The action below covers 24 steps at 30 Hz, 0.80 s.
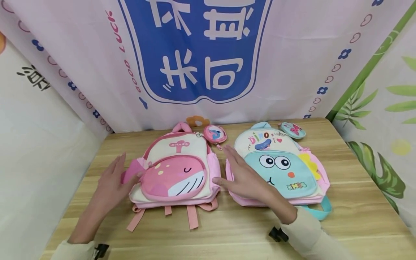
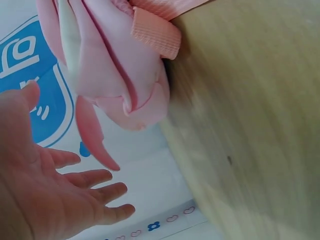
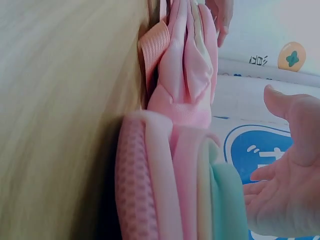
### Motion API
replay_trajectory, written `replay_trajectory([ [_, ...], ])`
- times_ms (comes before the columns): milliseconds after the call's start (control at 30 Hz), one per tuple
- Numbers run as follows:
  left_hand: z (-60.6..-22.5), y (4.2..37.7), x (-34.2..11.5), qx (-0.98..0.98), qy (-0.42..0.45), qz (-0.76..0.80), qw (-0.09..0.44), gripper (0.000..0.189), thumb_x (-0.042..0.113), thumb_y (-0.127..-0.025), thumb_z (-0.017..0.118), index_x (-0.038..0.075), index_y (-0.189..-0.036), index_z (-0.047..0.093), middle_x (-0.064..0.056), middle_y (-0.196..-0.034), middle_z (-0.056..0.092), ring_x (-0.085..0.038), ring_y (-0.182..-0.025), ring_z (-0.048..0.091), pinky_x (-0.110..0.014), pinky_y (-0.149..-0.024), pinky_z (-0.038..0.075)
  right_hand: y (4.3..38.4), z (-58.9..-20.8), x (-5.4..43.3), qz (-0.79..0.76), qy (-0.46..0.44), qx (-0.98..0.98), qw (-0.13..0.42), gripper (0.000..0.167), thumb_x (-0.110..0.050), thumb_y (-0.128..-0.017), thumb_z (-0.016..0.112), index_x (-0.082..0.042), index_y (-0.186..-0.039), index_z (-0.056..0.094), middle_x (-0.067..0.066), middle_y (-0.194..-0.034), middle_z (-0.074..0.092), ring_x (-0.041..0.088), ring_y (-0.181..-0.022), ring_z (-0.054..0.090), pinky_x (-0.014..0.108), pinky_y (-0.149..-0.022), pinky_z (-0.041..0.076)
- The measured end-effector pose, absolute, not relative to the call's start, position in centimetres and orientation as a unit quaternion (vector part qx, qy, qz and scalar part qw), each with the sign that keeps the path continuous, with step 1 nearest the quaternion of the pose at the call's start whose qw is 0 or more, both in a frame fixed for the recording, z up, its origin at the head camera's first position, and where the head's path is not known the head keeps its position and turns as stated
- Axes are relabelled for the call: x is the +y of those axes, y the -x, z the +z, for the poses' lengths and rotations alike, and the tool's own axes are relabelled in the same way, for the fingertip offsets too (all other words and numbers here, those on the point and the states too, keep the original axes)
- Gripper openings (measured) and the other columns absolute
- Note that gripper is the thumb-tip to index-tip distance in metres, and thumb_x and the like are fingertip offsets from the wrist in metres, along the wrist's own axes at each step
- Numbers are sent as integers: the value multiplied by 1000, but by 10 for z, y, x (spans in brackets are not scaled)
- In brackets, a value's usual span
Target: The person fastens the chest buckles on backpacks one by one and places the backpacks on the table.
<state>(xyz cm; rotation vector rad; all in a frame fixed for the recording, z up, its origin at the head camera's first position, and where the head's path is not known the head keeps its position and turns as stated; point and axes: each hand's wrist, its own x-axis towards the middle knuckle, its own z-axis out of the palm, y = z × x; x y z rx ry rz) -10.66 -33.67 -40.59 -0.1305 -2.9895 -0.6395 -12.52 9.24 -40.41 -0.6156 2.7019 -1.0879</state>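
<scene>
Two children's backpacks lie front side up on the wooden table. On the left is a pink and white backpack [image 1: 182, 171] with a whale face on its pocket. Beside it lies a blue and pink dinosaur backpack [image 1: 276, 169]. My left hand [image 1: 112, 184], fingers spread, hovers at the whale backpack's left side near its pink tail flap [image 1: 134, 169]. My right hand [image 1: 245, 177] is over the dinosaur backpack's left part, thumb toward the whale backpack's right side. Both wrist views show open palms holding nothing, the left hand [image 2: 55, 190] and right hand [image 3: 285, 175] apart from the bags.
A round pink pouch [image 1: 215, 134] hangs off the whale backpack's top, and a round blue pouch [image 1: 293, 130] off the other's. Pink straps [image 1: 192, 216] and a teal strap [image 1: 320, 211] stick out toward the front. A printed curtain [image 1: 282, 72] stands behind the table [image 1: 227, 234].
</scene>
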Motion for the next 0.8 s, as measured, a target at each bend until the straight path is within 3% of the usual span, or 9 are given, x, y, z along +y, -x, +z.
replay_trajectory([
  [167,-411,106,-340,-969,43,-243,26,97,45,-105,68,0,-171,13,-41,-167,27,-66,-147,34,-84,-110,36,127,-407,83,-384,196,897,97,107,-62,-96,72,-27,-174,8,3,-183,9,28,-169,12,61,-131,26],
  [433,-417,109,-339,-960,29,-275,-31,97,50,-106,64,-2,-170,13,-39,-170,25,-63,-152,31,-78,-117,35,129,-414,72,-409,200,885,97,104,-51,-97,77,-29,-174,10,-3,-182,10,25,-168,18,56,-132,27],
  [800,-421,110,-343,-951,20,-306,-42,83,44,-108,64,-2,-167,28,-35,-163,42,-53,-141,53,-64,-109,52,128,-420,61,-432,189,877,91,102,-41,-97,78,-18,-174,15,4,-181,18,24,-167,21,51,-134,24],
])
